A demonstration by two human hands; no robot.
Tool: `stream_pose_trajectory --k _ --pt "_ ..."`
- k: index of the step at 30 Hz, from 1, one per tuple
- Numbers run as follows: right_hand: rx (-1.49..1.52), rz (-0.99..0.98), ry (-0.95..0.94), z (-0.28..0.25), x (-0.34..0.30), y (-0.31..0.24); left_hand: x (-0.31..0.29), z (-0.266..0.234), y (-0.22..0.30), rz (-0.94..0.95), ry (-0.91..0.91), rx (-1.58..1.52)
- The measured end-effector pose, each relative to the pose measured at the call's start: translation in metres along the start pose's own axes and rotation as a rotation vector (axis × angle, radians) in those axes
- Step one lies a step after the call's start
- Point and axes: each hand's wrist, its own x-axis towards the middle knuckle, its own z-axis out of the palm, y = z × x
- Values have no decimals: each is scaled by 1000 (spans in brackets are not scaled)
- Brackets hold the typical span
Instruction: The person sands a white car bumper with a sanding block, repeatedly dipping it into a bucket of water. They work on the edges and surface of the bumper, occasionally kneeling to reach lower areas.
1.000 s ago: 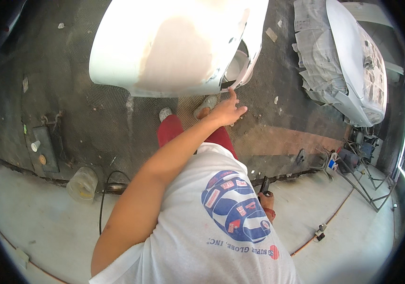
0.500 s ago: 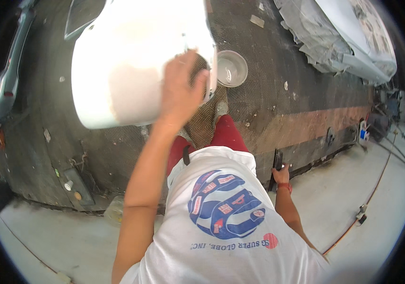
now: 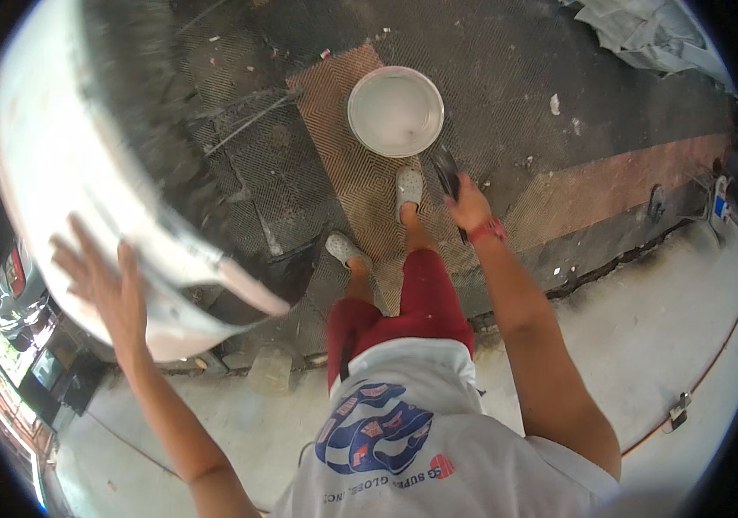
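White panel (image 3: 63, 164) slants lengthwise, tip pointing lower right

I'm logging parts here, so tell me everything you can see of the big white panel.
The white panel is a large, smooth, curved shell, perhaps painted plastic, partly washed out and blurred. Dark marks dot one edge; a narrow pinkish strip tapers off at its near end. It is at the picture's left, and the left hand lies spread against it. What supports it is hidden.
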Motion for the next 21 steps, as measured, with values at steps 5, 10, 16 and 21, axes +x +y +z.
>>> stream_pose_trajectory --k 5,10,16,21 --pt "-177 3 -193 48 186 -48 22 -4 10 150 8 178" --pt "-228 -8 -234 119 323 -53 21 -11 -5 124 -83 205" --pt "-350 -37 -161 229 426 -24 27 24 7 89 -216 223" --pt "-485 -38 -147 266 449 -7 36 36 11 59 -289 222"
